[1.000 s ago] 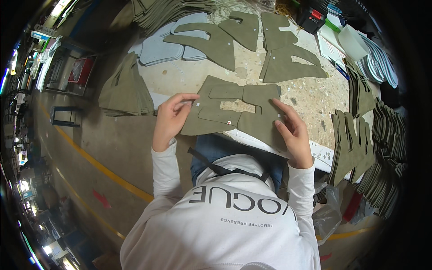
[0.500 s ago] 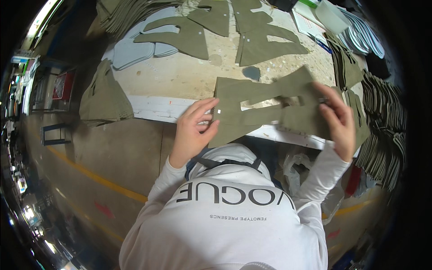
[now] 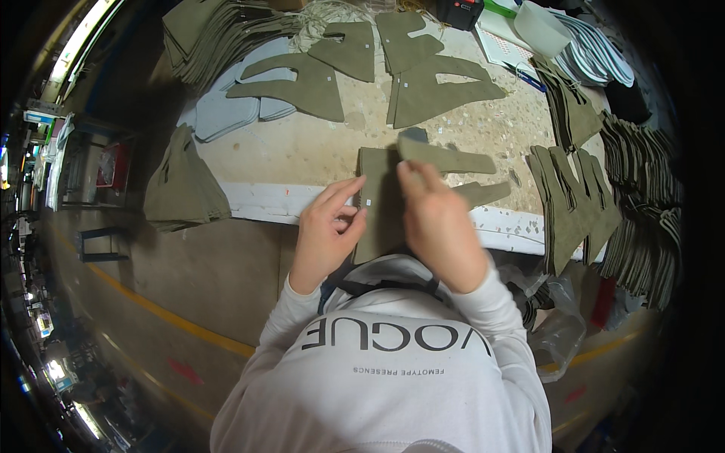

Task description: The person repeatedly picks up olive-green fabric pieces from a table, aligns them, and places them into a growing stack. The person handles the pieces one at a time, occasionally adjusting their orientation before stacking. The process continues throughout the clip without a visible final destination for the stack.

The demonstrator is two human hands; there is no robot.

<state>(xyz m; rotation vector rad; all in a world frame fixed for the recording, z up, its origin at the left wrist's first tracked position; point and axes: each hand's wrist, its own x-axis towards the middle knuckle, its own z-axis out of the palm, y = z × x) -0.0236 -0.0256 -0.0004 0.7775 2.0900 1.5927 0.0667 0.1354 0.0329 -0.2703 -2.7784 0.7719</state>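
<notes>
At the table's near edge, my left hand (image 3: 328, 230) pinches the left edge of an olive fabric panel (image 3: 375, 170) that bears a small white tag. My right hand (image 3: 445, 223), slightly blurred, closes its fingers on the left end of a second olive forked piece (image 3: 445, 156). This forked piece overlaps the tagged panel, and its prongs point right. The right hand hides part of both pieces. Farther back on the table lie other olive cut pieces, among them a forked one (image 3: 445, 94) on the right and another (image 3: 302, 87) on the left.
Light grey cut pieces (image 3: 226, 113) and an olive stack (image 3: 219, 41) fill the back left. Another olive pile (image 3: 185, 181) hangs over the left edge. At right are olive pieces (image 3: 566, 200), hanging stacks (image 3: 642, 219), a blue pen (image 3: 531, 79) and a plastic bag (image 3: 563, 325).
My right hand has moved left from the far right, and the forked piece in it now lies over the tagged panel. My left hand stays at the panel's left edge.
</notes>
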